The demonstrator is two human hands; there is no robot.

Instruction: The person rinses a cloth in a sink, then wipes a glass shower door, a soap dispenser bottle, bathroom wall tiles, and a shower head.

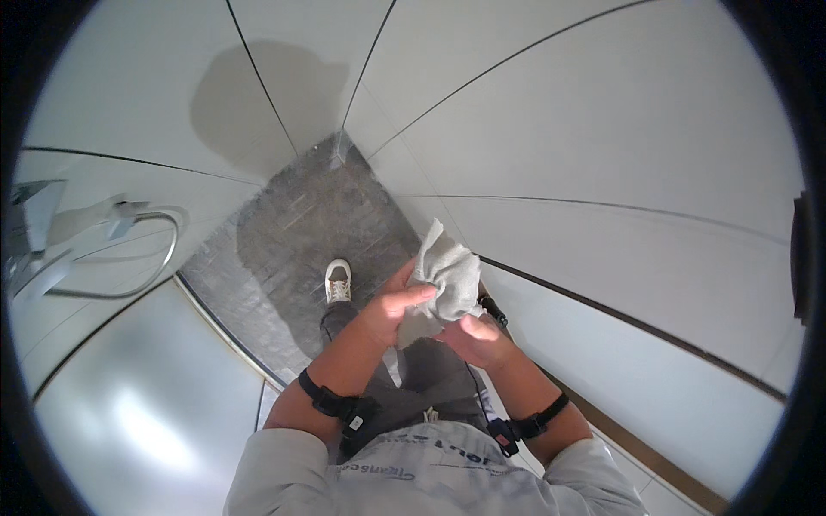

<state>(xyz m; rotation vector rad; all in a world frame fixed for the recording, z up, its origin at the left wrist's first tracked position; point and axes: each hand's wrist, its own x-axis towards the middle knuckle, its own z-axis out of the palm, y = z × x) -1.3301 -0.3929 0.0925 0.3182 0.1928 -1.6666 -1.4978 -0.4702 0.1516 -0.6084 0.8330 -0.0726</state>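
Note:
A crumpled pale grey cloth (455, 274) is between my two hands, in front of my legs. My left hand (390, 309) grips its left side, with the thumb lying over the top and the other fingers partly hidden behind the fabric. At the lower right edge of the cloth, my right hand (477, 338) holds on with the thumb raised along the near side; some of its fingers are hidden. One corner of the cloth sticks up away from me, and a looser fold hangs between the hands.
Light wall panels (581, 129) with dark joints meet in a corner ahead. A metal shower hose (174, 245) loops out at left, above a glossy pale panel (148, 361). My shoe (337, 280) stands on the grey floor (303, 206). A black fitting (493, 311) shows beside my right hand.

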